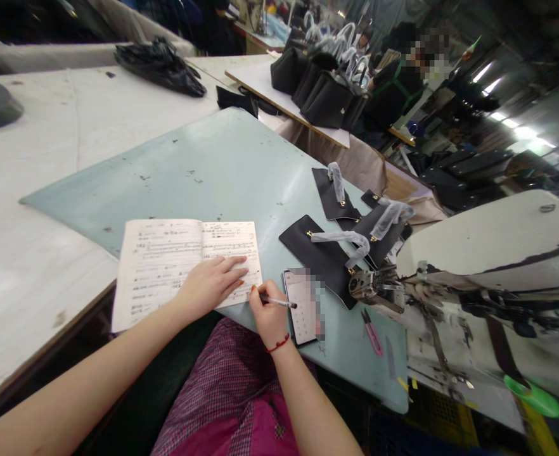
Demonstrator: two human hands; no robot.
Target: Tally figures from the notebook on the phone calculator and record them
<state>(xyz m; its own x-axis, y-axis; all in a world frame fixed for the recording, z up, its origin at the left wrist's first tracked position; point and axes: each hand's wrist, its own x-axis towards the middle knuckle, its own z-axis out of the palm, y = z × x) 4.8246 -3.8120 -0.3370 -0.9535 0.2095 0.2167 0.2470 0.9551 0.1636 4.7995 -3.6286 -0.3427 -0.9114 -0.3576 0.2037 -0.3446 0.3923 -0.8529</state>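
An open notebook [160, 272] with handwritten lines on both pages lies at the near edge of the pale green tabletop [203, 171]. Flat on its right page rests my left hand [213, 284], fingers stretched out. My right hand [269, 313] pinches a pen [279, 302] at the lower right corner of that page; the tip is hidden by the fingers. Just right of this hand is a phone [303, 304] with a lit, partly blurred screen. Black bag panels [315, 256] with wrapped handles [341, 237] lie beyond the phone.
A sewing machine [493, 247] stands at the right, its head over the tabletop. Pink-handled thread snips [372, 332] lie near it. Several finished black bags [324, 95] stand on a board behind. A black plastic bag [160, 63] sits on the white table [46, 152]. A person [398, 88] is at the back right.
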